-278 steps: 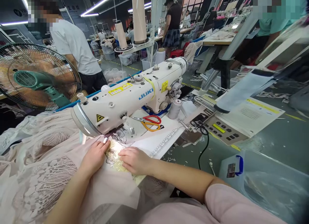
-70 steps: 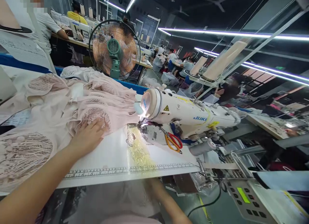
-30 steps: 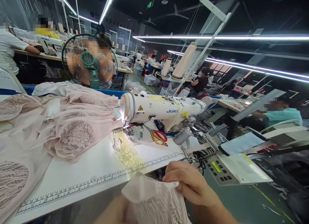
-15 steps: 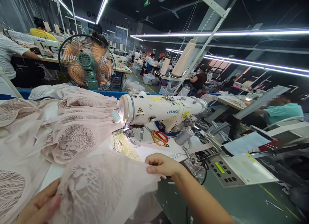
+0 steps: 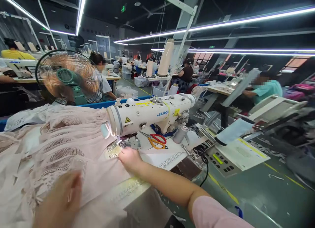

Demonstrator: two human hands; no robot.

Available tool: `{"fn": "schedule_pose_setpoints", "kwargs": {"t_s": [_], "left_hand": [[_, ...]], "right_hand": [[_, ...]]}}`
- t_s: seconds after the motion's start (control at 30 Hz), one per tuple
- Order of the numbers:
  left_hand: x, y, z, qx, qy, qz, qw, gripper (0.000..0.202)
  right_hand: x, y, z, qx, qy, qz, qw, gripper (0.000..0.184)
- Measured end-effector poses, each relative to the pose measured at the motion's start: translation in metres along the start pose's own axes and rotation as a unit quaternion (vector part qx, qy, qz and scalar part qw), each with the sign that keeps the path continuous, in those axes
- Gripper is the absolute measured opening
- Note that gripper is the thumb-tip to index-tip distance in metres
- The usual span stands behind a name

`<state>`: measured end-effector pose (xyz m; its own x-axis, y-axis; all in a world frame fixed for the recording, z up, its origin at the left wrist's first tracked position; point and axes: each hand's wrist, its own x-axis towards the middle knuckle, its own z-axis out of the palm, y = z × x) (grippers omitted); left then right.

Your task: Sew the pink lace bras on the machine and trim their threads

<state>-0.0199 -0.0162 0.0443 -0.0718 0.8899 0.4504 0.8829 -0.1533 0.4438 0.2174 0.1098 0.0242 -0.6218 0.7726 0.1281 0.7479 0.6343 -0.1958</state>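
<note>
A pale pink lace fabric piece (image 5: pixel 98 175) lies spread over the white sewing table, its far corner close to the needle of the white sewing machine (image 5: pixel 150 114). My right hand (image 5: pixel 130 158) presses that corner down in front of the machine's lit needle area, fingers curled onto the cloth. My left hand (image 5: pixel 60 201) is near the lower left, blurred, resting on the fabric's near edge. More pink lace pieces (image 5: pixel 56 136) are piled to the left of the machine.
Red and orange scissors (image 5: pixel 156 140) lie on the machine bed. A control panel (image 5: pixel 221 160) sits to the right. A green fan (image 5: pixel 67 77) stands behind the pile. Thread cones (image 5: pixel 165 57) rise behind the machine. Other people work at tables beyond.
The fabric piece that both hands held up over the table edge now lies flat on the table. My right hand has moved forward to the needle area.
</note>
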Motion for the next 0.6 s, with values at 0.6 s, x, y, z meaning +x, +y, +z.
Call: {"fn": "schedule_pose_setpoints", "kwargs": {"t_s": [0.6], "left_hand": [[0.05, 0.064, 0.102, 0.153, -0.221, 0.153, 0.951, 0.041]], "right_hand": [[-0.086, 0.034, 0.015, 0.095, 0.084, -0.122, 0.985, 0.018]]}}
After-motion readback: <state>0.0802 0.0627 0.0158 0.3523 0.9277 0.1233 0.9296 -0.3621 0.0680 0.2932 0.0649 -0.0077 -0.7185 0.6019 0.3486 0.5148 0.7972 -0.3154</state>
